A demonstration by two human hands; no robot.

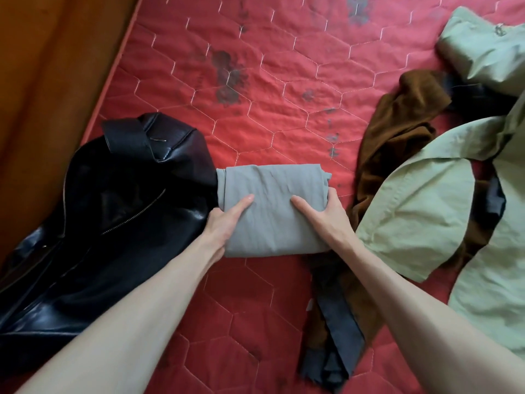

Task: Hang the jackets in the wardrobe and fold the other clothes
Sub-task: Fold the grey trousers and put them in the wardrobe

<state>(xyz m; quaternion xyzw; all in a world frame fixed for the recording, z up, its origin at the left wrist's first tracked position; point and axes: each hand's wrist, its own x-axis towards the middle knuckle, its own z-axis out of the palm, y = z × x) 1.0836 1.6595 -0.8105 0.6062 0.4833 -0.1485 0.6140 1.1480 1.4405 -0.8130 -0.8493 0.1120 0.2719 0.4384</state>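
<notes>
We count four garments or heaps of cloth on the red mattress (284, 81), and two bare hands at work on one of them. The mattress cover is quilted in a hexagon stitch, slightly glossy, with several dark blotches toward its far edge. Near the middle of the mattress lies the grey folded garment (272, 206), a soft, thin, faintly creased cloth made up into a compact rectangular bundle. Our left hand (227, 220) grips the bundle's left side, thumb lying flat on top and the fingers tucked out of sight beneath; our right hand (321, 214) clamps the right side the same way, thumb on top and fingers curled round the edge. Along the mattress's left edge, touching the bundle's left end, sprawls one black leather jacket (108, 223), shiny and stiff-looking, with a metal zip and a strap on the shoulder. Toward the right edge spreads pale green clothing (420, 211) of smooth woven cloth, in broad rumpled panels; we cannot tell whether it is one piece or more. Under it, and just beside the bundle, lies one brown garment (397, 129), fuzzy in texture, with dark satiny bands running toward the near edge.
</notes>
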